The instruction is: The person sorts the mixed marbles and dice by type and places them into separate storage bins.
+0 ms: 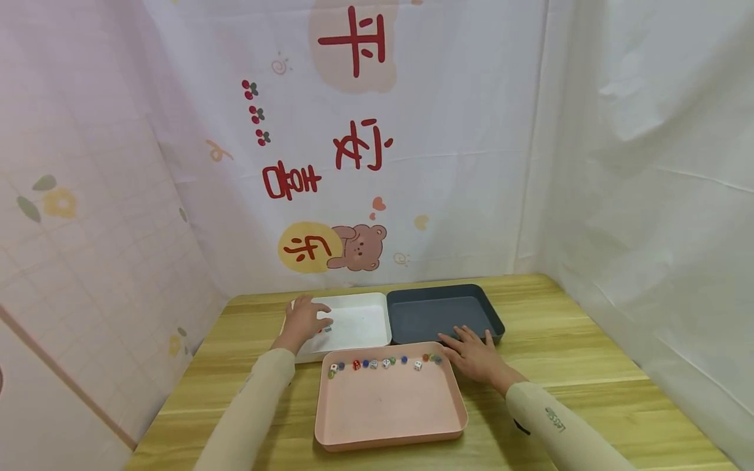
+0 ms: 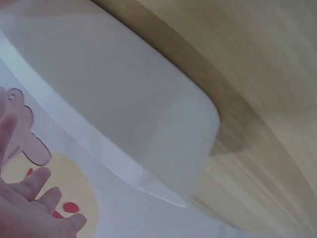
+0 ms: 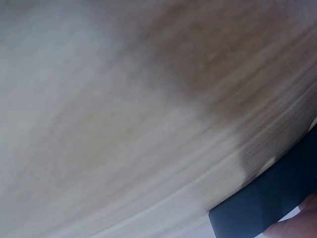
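Pink tray [image 1: 391, 409] near. White tray [image 1: 362, 320]: small pieces [image 1: 328, 330] just right of left hand [image 1: 302, 322], fingers parted, empty; right hand [image 1: 476, 356] spread, empty.

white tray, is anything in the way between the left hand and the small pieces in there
Nothing visible: in the head view, the small pieces lie on the floor of the white tray, close beside the left hand. That hand covers part of the tray, so what is beneath it cannot be seen.

pink tray [image 1: 391, 412], white tray [image 1: 359, 320], dark grey tray [image 1: 436, 315] — yellowish wood-grain table [image 1: 559, 347] — white cloth [image 1: 459, 163], red characters [image 1: 354, 40]
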